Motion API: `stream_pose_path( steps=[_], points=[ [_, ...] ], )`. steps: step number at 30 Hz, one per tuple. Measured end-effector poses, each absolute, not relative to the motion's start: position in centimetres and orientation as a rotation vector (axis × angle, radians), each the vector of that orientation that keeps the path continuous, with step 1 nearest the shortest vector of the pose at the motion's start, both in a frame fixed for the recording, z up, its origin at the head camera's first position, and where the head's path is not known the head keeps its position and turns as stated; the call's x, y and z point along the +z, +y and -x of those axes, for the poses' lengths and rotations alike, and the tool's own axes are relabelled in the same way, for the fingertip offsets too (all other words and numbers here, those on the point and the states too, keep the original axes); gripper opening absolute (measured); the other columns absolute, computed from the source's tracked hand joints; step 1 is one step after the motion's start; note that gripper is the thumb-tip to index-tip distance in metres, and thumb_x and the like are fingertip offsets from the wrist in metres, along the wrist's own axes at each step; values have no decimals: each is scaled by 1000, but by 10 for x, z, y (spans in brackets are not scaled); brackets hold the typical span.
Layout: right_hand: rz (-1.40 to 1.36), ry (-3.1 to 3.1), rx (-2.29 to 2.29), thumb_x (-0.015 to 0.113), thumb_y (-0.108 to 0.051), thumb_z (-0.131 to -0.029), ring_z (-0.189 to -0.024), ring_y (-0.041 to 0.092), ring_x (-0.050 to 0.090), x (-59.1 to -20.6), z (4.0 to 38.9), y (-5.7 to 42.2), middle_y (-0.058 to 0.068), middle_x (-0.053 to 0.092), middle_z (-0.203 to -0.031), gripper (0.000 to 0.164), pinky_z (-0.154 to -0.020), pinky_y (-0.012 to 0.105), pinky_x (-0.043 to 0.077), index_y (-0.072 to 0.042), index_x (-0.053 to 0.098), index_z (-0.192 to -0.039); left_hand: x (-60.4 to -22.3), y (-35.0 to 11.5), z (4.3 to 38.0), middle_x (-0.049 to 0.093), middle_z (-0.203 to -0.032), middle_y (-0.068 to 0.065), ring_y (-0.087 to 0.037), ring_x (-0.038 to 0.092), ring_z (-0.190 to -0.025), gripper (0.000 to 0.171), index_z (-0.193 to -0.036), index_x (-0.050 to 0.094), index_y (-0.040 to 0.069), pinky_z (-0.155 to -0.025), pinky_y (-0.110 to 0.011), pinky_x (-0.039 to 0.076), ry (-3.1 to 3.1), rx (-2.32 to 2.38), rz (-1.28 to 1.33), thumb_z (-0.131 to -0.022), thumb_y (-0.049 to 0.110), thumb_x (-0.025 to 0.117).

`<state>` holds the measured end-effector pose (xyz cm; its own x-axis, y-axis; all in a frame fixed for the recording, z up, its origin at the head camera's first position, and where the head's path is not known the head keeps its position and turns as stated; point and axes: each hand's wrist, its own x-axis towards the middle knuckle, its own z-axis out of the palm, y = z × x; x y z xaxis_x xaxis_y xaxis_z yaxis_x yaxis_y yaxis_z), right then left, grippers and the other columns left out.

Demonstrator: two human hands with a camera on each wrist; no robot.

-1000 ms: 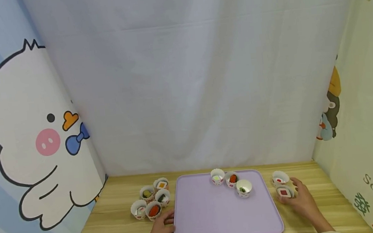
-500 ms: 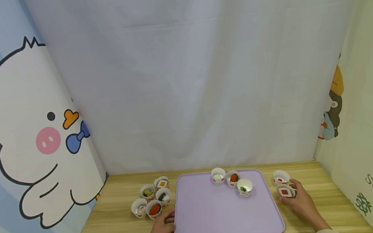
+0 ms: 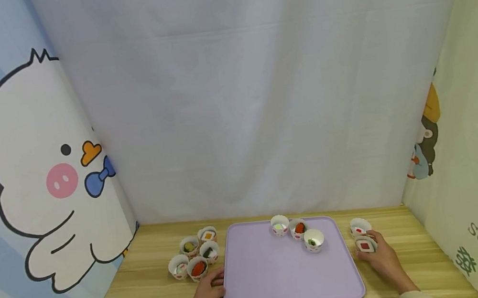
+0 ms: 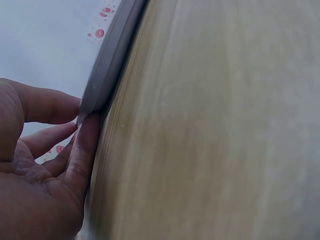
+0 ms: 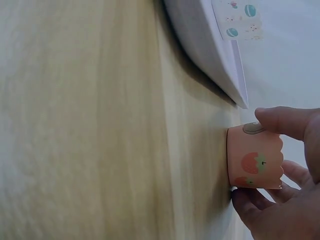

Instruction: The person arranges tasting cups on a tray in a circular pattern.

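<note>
In the head view, a person's right grip [image 3: 383, 259] pinches a cup [image 3: 364, 236] to the right of a lilac tray [image 3: 292, 278], just in front of a second cup [image 3: 360, 223]; with so little room there, a careless finger could knock that neighbour over. Inside the pinched cup lies a white piece [image 3: 366, 246] with a dark red square. The left grip [image 3: 206, 293] is at the tray's left edge. In the left wrist view, its fingertips appear to pinch the rim, close to the desk [image 4: 215, 125]; a tug might slide the tray and jostle the cups on it. In the right wrist view, thumb and fingers hold the cup from opposite sides; too hard a squeeze could dent its thin-looking wall or tilt it. Outside, it is salmon pink with printed strawberries and a scalloped rim.
</note>
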<state>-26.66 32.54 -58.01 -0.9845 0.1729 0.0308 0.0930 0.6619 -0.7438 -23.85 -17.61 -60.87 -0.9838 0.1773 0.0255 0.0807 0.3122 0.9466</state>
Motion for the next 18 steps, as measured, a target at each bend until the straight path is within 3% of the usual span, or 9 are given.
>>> stream_pose_path(
  steps=[13,18],
  points=[
    [235,-2749,1219,78,-22,-79,-105,38,58,-580,264,325,32,57,-122,70,-82,36,43,1,42,-134,-607,-176,238,61,-122,-28,-33,61,-107,60,-134,49,-16,-78,-20,51,2472,1772,-233,-75,-9,60],
    [252,-2760,1243,78,-25,-81,-109,39,56,-579,261,325,31,54,-129,69,-85,36,43,1,44,-134,-607,-176,237,60,-121,-29,-33,62,-107,61,-133,48,-17,-78,-20,52,2467,1787,-236,-74,-10,59]
  ],
)
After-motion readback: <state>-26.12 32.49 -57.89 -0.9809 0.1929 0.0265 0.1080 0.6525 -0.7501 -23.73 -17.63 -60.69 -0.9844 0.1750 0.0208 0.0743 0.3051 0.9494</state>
